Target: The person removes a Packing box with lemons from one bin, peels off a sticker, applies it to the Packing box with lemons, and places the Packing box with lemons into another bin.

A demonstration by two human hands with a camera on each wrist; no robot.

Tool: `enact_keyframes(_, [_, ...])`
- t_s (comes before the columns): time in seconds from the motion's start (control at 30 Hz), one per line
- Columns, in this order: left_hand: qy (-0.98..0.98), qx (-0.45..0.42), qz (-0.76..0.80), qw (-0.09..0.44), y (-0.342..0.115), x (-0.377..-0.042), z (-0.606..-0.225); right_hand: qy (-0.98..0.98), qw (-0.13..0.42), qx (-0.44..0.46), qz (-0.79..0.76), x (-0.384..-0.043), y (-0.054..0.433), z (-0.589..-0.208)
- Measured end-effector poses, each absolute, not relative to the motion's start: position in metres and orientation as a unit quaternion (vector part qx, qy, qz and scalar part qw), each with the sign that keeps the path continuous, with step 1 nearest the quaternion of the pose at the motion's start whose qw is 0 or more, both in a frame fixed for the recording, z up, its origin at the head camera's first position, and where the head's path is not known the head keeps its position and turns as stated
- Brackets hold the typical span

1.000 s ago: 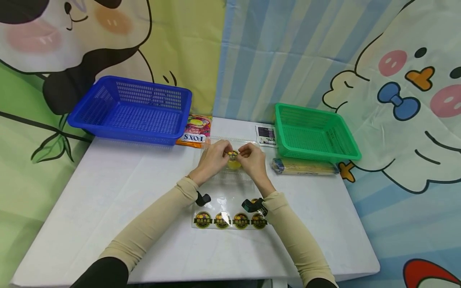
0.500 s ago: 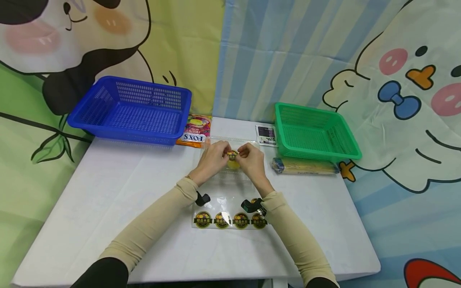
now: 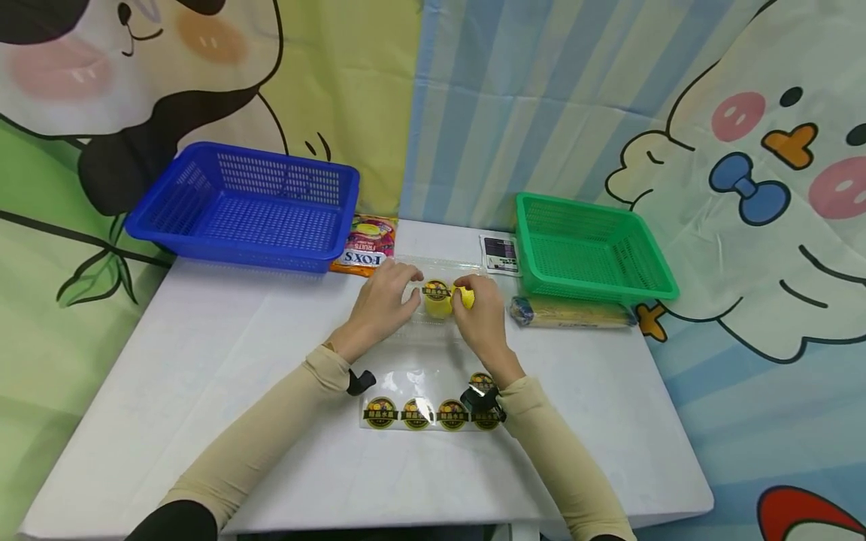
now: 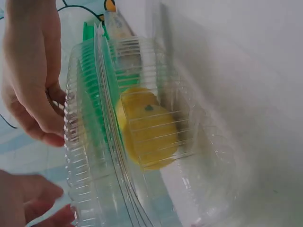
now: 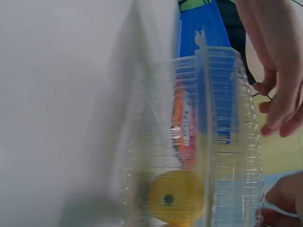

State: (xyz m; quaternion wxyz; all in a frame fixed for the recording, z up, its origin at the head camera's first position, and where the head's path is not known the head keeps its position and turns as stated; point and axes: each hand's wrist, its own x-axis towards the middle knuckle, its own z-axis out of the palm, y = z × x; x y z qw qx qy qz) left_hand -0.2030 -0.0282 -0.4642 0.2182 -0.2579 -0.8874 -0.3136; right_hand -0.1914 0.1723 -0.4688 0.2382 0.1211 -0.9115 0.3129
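Observation:
A clear plastic clamshell box (image 3: 414, 312) sits shut at the middle of the table. Yellow round fruits (image 4: 150, 142), one showing a green stem spot, lie inside it. On its lid is a round black-and-gold sticker (image 3: 436, 289). My left hand (image 3: 379, 300) hovers by the lid at the sticker's left, fingers relaxed and parted from the thumb, with nothing in them. My right hand (image 3: 482, 315) is over the lid just right of the sticker, fingers loosely bent; a yellow fruit shows between thumb and forefinger, beneath the lid.
A clear sheet (image 3: 413, 376) with several similar stickers lies nearer me, partly under my right wrist. A blue basket (image 3: 243, 252) and an orange candy bag (image 3: 368, 244) stand back left. At back right are a green basket (image 3: 595, 285), a long yellow packet (image 3: 575, 312) and a small sachet (image 3: 501, 255).
Both hands have let go of the sticker, which now lies on the lid. My left hand has drawn back to the left, and my right hand has shifted slightly right.

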Motion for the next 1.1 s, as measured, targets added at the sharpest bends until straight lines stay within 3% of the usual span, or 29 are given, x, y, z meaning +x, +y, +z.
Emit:
enact_keyframes(0.2, [-0.893,-0.314,-0.226,0.231,-0.027,-0.192,-0.475,-0.914,0.259,0.195,0.243,-0.184,0.166,-0.479])
enact_keyframes(0.73, [-0.918,-0.26,-0.117,0.277,-0.019,-0.192,-0.485,-0.934,0.269,0.162,0.168,-0.181,0.172,-0.49])
enact_keyframes(0.9, [-0.914,-0.258,-0.123,0.288,-0.019,-0.191,-0.485,-0.927,0.311,0.158,0.137,-0.178,0.17,-0.493])
enact_keyframes(1.0, [-0.913,-0.257,-0.158,0.275,-0.017,-0.191,-0.485,-0.915,0.336,0.18,0.132,-0.177,0.168,-0.493])
enact_keyframes(1.1, [-0.923,-0.257,-0.17,0.229,-0.017,-0.194,-0.481,-0.915,0.312,0.217,0.137,-0.179,0.166,-0.489])
